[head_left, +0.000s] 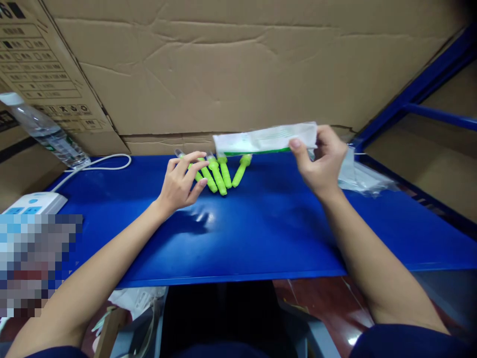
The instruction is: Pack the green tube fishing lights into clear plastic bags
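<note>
Pinched between thumb and fingers of my right hand (322,156) is a long white plastic packet (261,140) with a green stripe along its lower edge. It is held level above the table, and its print is too blurred to read. My left hand (182,181) hovers with fingers spread, holding nothing. Just beyond and beside it, several bright yellow-green pen-like sticks (217,178) with clear tips lie fanned out on the blue tabletop (238,238). The left fingers hide parts of the leftmost sticks, and the packet covers some of the upper ends.
Clear plastic bags (367,176) lie behind my right hand. At the left are a water bottle (55,134), a white power strip (44,201) with its cable, and a pixelated patch. Cardboard (223,74) walls the back; a blue metal frame (406,99) rises at the right.
</note>
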Tool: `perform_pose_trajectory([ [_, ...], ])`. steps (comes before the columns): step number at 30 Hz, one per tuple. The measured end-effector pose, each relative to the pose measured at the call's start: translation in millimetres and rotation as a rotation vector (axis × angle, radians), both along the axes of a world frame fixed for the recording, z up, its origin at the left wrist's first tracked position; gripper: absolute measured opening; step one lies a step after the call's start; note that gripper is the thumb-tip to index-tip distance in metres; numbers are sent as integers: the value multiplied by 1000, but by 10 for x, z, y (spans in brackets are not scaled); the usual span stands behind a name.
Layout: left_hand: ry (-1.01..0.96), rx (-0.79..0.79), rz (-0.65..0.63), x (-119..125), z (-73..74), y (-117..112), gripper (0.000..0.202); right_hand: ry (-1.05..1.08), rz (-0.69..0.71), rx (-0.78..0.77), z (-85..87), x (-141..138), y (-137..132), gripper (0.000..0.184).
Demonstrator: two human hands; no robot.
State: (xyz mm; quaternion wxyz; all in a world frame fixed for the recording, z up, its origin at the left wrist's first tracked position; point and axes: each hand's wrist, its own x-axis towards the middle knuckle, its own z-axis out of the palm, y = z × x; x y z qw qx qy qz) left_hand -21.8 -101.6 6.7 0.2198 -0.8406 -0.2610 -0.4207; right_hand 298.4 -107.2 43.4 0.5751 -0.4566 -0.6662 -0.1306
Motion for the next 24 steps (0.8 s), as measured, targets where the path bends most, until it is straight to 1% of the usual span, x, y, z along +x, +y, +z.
perform_pose_trajectory([
  [3,33,-67,45,3,-4,5,38,-141,-162,73,60,179,34,29],
  [4,42,-93,57,4,-4,6,39,-196,-219,73,71,235,48,29],
  [6,55,-132,66,5,-6,6,40,-293,-312,47,78,331,80,29],
  [8,68,-147,66,7,-6,6,40,-365,-351,-12,68,397,110,30],
  [10,77,-143,53,10,-7,7,40,-412,-335,-75,48,430,133,31],
  [14,81,-115,20,15,-9,14,38,-474,-260,-177,-9,439,176,32],
  [17,86,-115,14,16,-16,25,39,-519,-204,-267,-56,453,218,27],
  [20,96,-144,20,12,-25,35,42,-572,-171,-412,-98,488,257,24],
  [24,112,-161,28,3,-32,44,43,-644,-113,-627,-147,519,283,34],
])
